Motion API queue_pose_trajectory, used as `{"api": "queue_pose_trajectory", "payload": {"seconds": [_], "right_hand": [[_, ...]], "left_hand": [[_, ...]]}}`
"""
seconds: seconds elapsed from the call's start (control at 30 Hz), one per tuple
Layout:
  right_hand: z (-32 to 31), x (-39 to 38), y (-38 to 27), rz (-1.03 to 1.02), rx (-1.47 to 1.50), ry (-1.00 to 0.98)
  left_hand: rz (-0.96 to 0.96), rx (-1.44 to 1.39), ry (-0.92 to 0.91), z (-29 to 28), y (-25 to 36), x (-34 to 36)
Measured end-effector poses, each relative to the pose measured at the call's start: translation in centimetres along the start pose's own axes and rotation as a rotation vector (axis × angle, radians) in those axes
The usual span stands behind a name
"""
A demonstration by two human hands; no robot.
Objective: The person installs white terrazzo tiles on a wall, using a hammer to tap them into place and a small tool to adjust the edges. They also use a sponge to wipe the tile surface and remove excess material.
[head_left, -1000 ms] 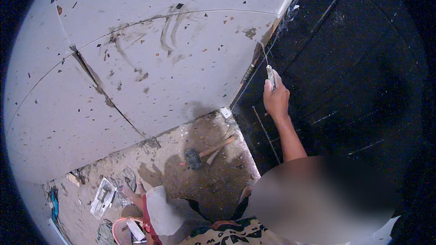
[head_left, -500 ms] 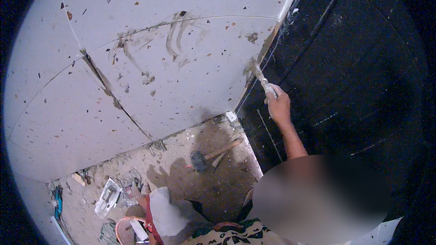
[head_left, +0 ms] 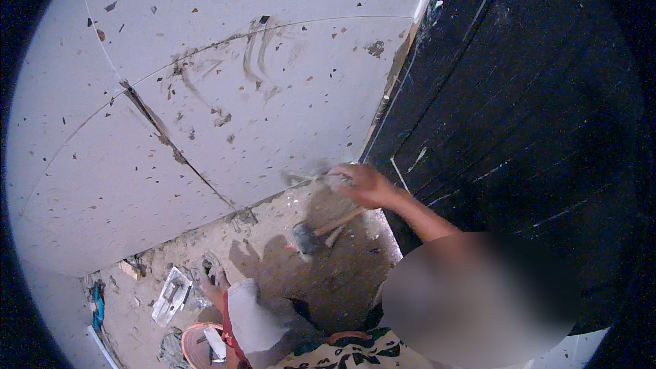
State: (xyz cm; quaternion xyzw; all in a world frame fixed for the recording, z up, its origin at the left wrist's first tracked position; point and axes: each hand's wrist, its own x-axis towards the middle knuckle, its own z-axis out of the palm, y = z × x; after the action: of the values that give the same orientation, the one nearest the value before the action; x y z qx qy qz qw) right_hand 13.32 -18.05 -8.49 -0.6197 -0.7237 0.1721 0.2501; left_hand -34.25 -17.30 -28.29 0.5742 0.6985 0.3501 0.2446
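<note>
My right hand (head_left: 365,184) is shut on a thin metal hand tool (head_left: 316,179), blurred by motion, whose blade lies at the lower edge of a large white speckled floor tile (head_left: 287,116). Just below that hand a mallet (head_left: 309,238) with a wooden handle lies on the bare sandy mortar bed (head_left: 273,266). My left hand (head_left: 213,279), in a pale sleeve, rests low on the mortar bed beside a small dark object. Whether its fingers grip anything is not clear.
A black panelled door or wall (head_left: 512,96) rises along the right. More speckled tiles (head_left: 102,198) with dirty joints cover the left. A flat metal tool (head_left: 171,294), an orange-rimmed bowl (head_left: 195,342) and a blue item (head_left: 99,301) lie at the lower left.
My right hand has come down along the tile's edge by the black door to the tile's lower corner, with the tool now pointing left. The view has shifted slightly.
</note>
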Motion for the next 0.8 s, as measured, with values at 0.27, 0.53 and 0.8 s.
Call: {"api": "queue_pose_trajectory", "payload": {"seconds": [0.27,0.53,0.8], "right_hand": [[11.1,-0.3,-4.8,0.097,-0.124,-0.52],[2.2,1.2,0.6,0.025,-0.181,0.12],[-14.2,-2.7,-2.7,0.376,-0.245,0.877]], "left_hand": [[0.402,-0.205,0.221,-4.9,15.3,2.9],[0.993,-0.188,0.213,-4.1,32.4,6.8],[1.39,-0.322,0.25,2.3,45.7,8.9]]}}
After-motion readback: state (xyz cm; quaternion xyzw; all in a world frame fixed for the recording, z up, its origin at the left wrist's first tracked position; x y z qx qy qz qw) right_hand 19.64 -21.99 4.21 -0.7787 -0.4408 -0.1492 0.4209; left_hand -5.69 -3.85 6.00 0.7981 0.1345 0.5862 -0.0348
